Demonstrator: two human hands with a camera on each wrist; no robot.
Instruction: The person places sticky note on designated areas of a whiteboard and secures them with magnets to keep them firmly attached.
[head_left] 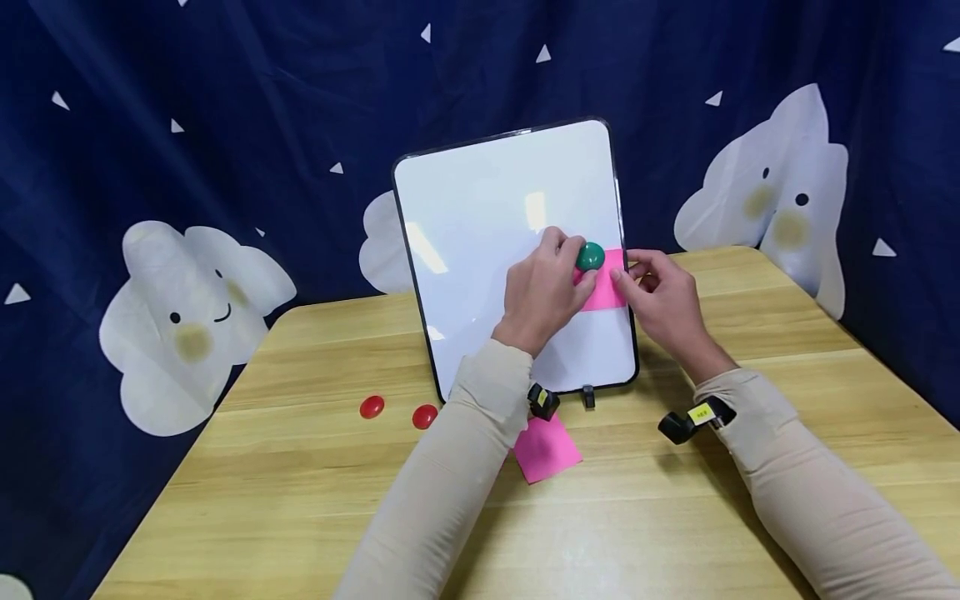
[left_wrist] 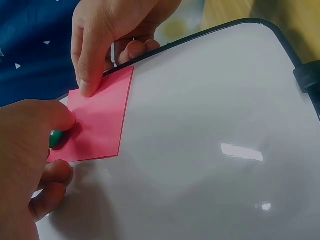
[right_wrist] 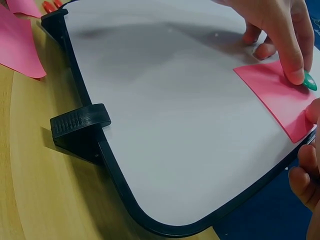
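Observation:
A pink sticky note [head_left: 609, 287] lies against the right side of a black-framed whiteboard [head_left: 480, 217] that leans upright on the table. My left hand [head_left: 542, 287] pinches a round green magnet [head_left: 590, 256] over the note's upper left part. In the right wrist view, a fingertip of that hand covers part of the magnet [right_wrist: 310, 80]. My right hand [head_left: 667, 304] has its thumb on the note's right edge, with its fingers at the board's frame and partly behind it. The left wrist view shows this thumb pressing the note [left_wrist: 102, 120] near the frame.
Two red magnets [head_left: 372, 407] lie on the wooden table [head_left: 285, 483] left of the board. Another pink note [head_left: 547, 450] lies in front, partly under my left forearm. A black clip foot [head_left: 588, 397] supports the board's lower edge. A dark blue curtain [head_left: 300, 108] hangs behind.

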